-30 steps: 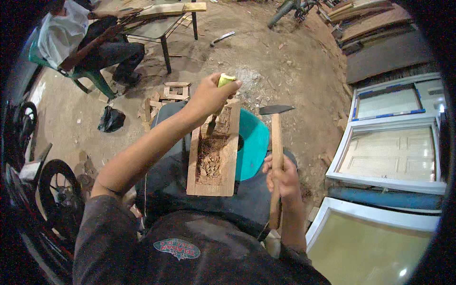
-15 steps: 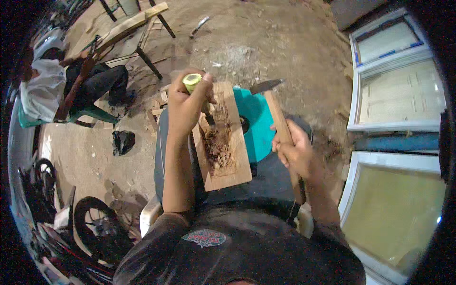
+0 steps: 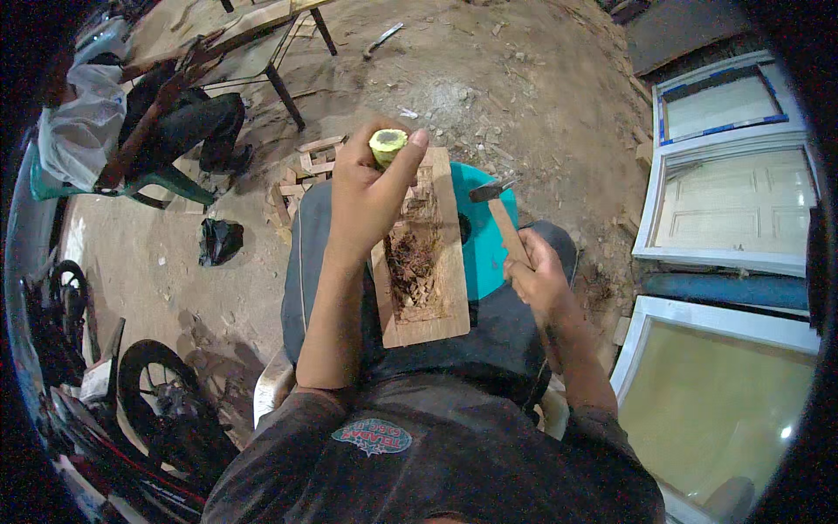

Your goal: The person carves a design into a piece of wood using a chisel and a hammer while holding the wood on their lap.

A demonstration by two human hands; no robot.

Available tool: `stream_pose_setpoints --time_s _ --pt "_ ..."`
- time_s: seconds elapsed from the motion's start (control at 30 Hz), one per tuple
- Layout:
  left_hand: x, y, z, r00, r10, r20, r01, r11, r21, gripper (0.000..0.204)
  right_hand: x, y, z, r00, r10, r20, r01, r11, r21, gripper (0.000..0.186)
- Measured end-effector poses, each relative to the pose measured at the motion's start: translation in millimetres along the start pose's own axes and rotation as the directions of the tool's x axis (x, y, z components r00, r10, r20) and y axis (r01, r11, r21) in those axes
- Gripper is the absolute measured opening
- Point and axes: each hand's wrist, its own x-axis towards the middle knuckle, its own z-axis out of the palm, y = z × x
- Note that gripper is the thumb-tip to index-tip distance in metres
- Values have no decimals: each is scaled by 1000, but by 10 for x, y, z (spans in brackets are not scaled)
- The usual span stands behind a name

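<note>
A pale wooden board [image 3: 428, 332] lies lengthwise on my lap, with a rough recess cut into it. Loose wood chips [image 3: 412, 266] fill much of the recess. Over the board's far half, my left hand [image 3: 368, 192] is closed around a chisel [image 3: 388, 140] with a yellow-green handle, held upright; its blade is mostly hidden behind the hand. To the right of the board, my right hand [image 3: 539, 272] grips the wooden handle of a hammer [image 3: 495, 189]. The hammer's dark metal head is raised beside the chisel, apart from it.
A round teal object [image 3: 489, 262] sits under the board's right side. White framed panels [image 3: 720, 201] stand at right. At left, a person sits on a green chair [image 3: 166, 188] by a workbench [image 3: 253, 31]; a black bag [image 3: 220, 242] and a motorbike wheel [image 3: 161, 384] are nearer. Wood scraps [image 3: 292, 188] lie beyond my knee.
The hammer head has come lower and tilted, with my right hand still around the handle. My left hand and the chisel appear slightly farther right, along with the board; the view has turned a little.
</note>
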Motion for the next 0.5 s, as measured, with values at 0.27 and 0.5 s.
stream_pose_setpoints --time_s 0.27,0.5 --pt "3 39 -8 999 -46 11 45 999 19 18 54 112 23 997 -75 -26 69 981 -179 29" --pt "0 69 13 996 -92 20 92 996 -10 19 -11 -155 29 987 156 -39 -158 984 -87 38"
